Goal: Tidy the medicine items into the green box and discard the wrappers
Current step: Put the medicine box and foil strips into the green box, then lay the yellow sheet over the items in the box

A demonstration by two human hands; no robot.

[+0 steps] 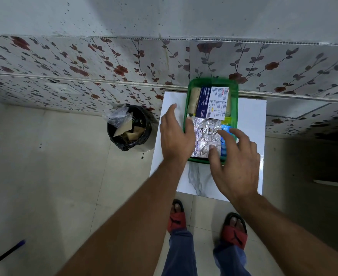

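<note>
The green box (234, 100) stands on a small white table (251, 114) against the wall. Inside it lie a blue-and-white dressings carton (212, 101), a beige roll (193, 100), silver blister strips (204, 134) and a blue strip (225, 129). My left hand (174, 136) hovers over the box's left rim with fingers spread, thumb at the silver strips. Over the box's near right corner my right hand (233, 166) is spread, fingertips resting on the silver and blue strips. Neither hand grips anything.
A round bin with a black liner (128, 128) stands on the floor left of the table, holding a clear plastic wrapper and beige papers. A dark stick with a blue tip (5, 254) lies at the lower left. My sandalled feet are below the table.
</note>
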